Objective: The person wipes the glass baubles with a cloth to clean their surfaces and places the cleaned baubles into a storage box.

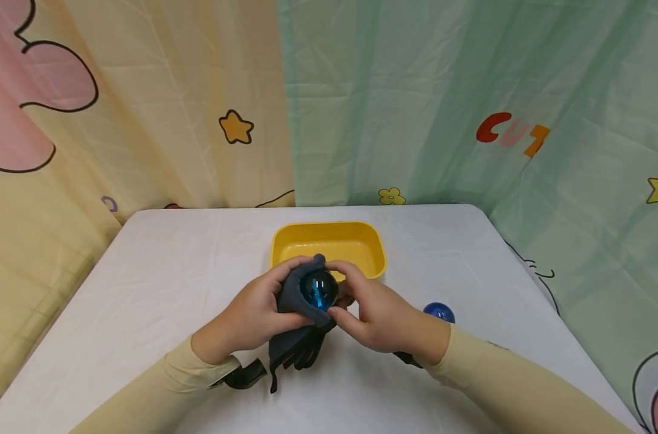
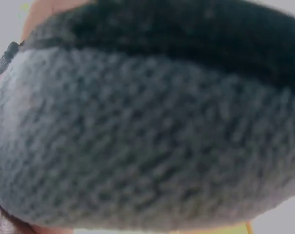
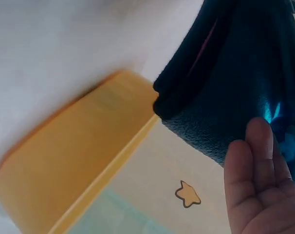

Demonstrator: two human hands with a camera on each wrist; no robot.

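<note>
Fabric (image 1: 292, 298) is wrapping partly around a blue ball (image 1: 319, 289) near the yellow tray (image 1: 334, 246); remotely, I am clamping my left hand (image 1: 253, 311) on that fabric and clasping the ball with my right hand (image 1: 384, 314).

Two forearms (image 1: 139, 395), beige-sleeved, reaching in from the lower corners and converging centrally; left hand (image 1: 253, 313), bare, in a curved grip with thumb (image 1: 291, 320) pointing inward; right hand (image 1: 385, 313), bare, with thumb and bent forefinger (image 1: 352, 274) spread apart.
</note>
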